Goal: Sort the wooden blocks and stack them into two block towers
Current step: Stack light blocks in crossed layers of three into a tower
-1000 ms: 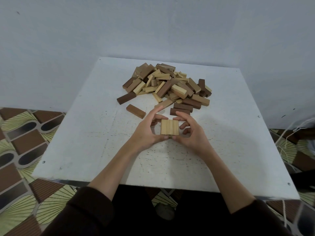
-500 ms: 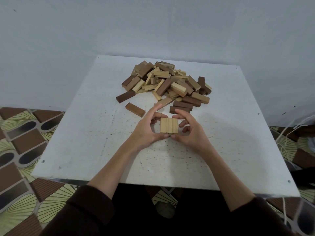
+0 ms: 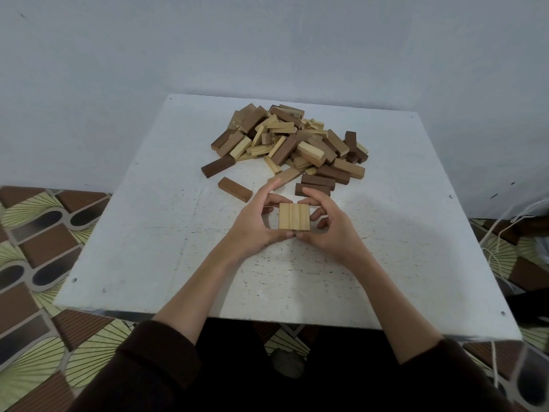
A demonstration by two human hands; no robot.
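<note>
Now three pale blocks lie side by side mid-desk, long axes near-far; left hand & right hand fingers curl round, gripping both flanks; pile just beyond

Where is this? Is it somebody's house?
Probably a room in a home, though that's a guess. A small white table stands against a plain pale wall on a patterned tile floor, with a pile of wooden blocks on it.

Not much has moved. The left hand and right hand have pressed in a little closer round the three light blocks, so the blocks now sit tight side by side.
</note>
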